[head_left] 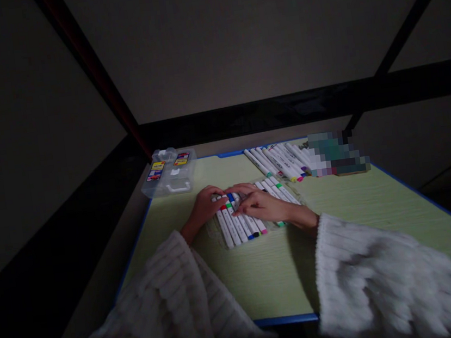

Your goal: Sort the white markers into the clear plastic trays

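A row of white markers [239, 229] with coloured bands and ends lies side by side on a clear plastic sleeve [213, 231]. My left hand [206, 208] curls round the far left ends of this row, its thumb across the markers near the red and green bands. From the right, my right hand [267, 206] reaches over the same row, with fingers apart and bent, their tips touching the markers. More white markers [279, 190], one with a green band, lie in clear plastic just beyond my right hand. The hands partly hide the far ends of the row.
At the back left of the pale green table [363, 251] stands a clear plastic case [179, 179] with yellow labels. Loose white markers [277, 160] lie at the back right, beside a pixelated green object [336, 152]. Blue edging runs round the table, with a wall behind.
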Demonstrator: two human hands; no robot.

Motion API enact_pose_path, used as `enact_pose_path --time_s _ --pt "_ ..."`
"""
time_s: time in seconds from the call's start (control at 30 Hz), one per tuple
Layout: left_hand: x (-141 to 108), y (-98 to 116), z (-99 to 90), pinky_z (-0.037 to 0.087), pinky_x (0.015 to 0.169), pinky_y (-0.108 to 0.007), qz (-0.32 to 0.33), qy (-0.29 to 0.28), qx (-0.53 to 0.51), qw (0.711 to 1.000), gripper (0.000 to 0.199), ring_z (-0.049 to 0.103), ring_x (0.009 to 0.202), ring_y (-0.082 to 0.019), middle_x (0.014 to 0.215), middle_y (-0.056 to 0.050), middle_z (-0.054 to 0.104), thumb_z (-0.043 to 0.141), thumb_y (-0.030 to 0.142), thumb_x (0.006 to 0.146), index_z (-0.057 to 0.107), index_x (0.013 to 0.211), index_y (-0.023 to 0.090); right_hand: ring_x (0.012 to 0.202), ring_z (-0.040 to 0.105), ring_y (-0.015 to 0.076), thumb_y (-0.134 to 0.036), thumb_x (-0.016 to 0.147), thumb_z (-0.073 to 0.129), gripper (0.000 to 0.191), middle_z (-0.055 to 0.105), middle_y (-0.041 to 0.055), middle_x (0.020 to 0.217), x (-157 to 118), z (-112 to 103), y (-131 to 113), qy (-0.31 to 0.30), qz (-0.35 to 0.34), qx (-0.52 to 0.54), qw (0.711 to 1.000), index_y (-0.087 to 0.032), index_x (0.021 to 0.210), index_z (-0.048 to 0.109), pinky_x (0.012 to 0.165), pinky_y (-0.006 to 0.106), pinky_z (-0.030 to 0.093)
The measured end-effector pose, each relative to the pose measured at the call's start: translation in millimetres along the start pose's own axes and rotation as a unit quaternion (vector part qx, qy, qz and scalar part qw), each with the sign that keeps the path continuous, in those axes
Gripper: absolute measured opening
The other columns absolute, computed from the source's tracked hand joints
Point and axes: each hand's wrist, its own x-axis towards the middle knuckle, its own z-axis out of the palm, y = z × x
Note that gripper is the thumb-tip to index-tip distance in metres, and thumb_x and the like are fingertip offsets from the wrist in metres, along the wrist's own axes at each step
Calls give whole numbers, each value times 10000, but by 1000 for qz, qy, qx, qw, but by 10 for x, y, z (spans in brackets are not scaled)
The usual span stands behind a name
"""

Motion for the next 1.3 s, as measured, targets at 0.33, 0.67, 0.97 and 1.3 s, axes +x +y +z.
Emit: enact_pose_path --time_s 0.33,0.67,0.97,1.3 --pt "-1 43 -14 447 758 -284 -15 -8 0 1000 46 581 757 -144 749 -24 633 601 135 653 621 694 146 1141 438 188 -178 834 473 227 491 69 1229 -3 -34 -12 57 46 126 989 -217 945 667 969 422 321" --pt "-9 68 -49 446 778 -294 -27 -14 1 1000 43 587 769 -150 762 -27 638 604 142 644 621 683 144 726 532 155 -191 845 434 193 582 44 753 -344 -381 -289 148 120 -31 981 -160 845 625 665 301 424" --pt "8 88 -33 454 749 -291 -22 -14 5 1000 93 577 779 -153 793 -31 623 589 158 651 614 739 146 665 498 152 -214 892 368 263 560 36 695 -709 -90 -551 32 -3 -217 976 -137 952 612 633 297 359" --pt "13 111 -23 433 834 -303 66 -56 -20 996 193 562 879 -163 908 -56 611 533 174 719 622 888 150 755 469 171 -305 885 424 317 536 37 814 -617 -72 -640 -46 -24 -271 961 -183 1167 501 675 312 299"
